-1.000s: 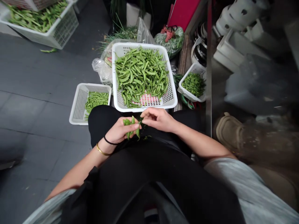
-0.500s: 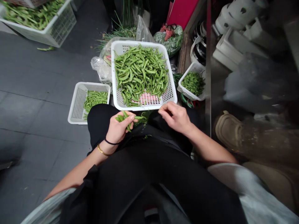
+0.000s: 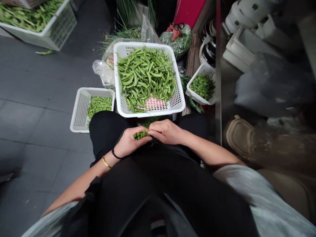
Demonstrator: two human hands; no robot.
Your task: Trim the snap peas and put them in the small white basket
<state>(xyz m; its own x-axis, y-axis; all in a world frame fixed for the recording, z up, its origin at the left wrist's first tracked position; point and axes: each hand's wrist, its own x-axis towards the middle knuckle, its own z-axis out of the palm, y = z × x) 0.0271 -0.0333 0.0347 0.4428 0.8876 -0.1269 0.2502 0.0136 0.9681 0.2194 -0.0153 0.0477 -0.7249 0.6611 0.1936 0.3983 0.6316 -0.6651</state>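
Note:
Over my lap, my left hand (image 3: 128,143) is closed round a small bunch of green pea pods (image 3: 140,134). My right hand (image 3: 166,131) meets it from the right, its fingertips pinched on the end of a pod in that bunch. Just beyond my knees stands a large white basket (image 3: 179,104) heaped with green pods. A smaller white basket (image 3: 80,113) on the floor to the left holds a small pile of pods. Another small white basket (image 3: 196,97) to the right holds green trimmings.
A further white basket (image 3: 53,31) of pods stands at the far left on the grey tiled floor. Plastic bags (image 3: 103,70) and green stalks lie behind the large basket. A metal cabinet front (image 3: 247,98) and a beige shoe (image 3: 240,136) are on the right.
My right hand, which had moved out to the right half a second ago, has come back to the pods in my left hand. My view has shifted slightly.

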